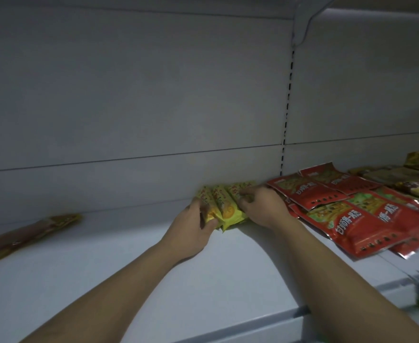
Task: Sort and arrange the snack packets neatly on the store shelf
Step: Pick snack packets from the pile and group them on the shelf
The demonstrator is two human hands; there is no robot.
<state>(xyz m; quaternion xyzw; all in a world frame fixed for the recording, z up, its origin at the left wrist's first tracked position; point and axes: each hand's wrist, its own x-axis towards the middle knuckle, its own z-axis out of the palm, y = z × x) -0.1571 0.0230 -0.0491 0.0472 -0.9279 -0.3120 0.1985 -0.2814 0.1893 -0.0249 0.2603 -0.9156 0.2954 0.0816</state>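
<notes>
Well, our shelf (228, 273): big, white and flat. It goes back to a grey wall (129, 95).
Red packets (366, 219): a big heap on the right side of the shelf. They lie flat, some on top of others, a bit messy.
Other packets (401, 175): yellow and brown ones far back on the right, too blurry for us to read.
Long packet (30, 233): alone on the left, lying flat, well apart from the rest.
Yellow packets (224, 206): three that we can count, side by side in the middle of the shelf, close to the wall and just beside the red heap.
Left hand (191, 229): curled round the left side of the yellow bunch, at its near end.
Right hand (262, 206): fingers bent onto the right side of the same bunch, so we hold it between both hands.
Which way they lie: the long way runs from us toward the wall, and the far ends lean a little to the left.
Which hand is nearer: both touch the bunch. The right one sits further back, between the bunch and the red heap.
Next move, we think: turn the bunch straight and slide it away from us, along its long way.
Watch out: our right hand is so close to the red heap that it could bump it.
</notes>
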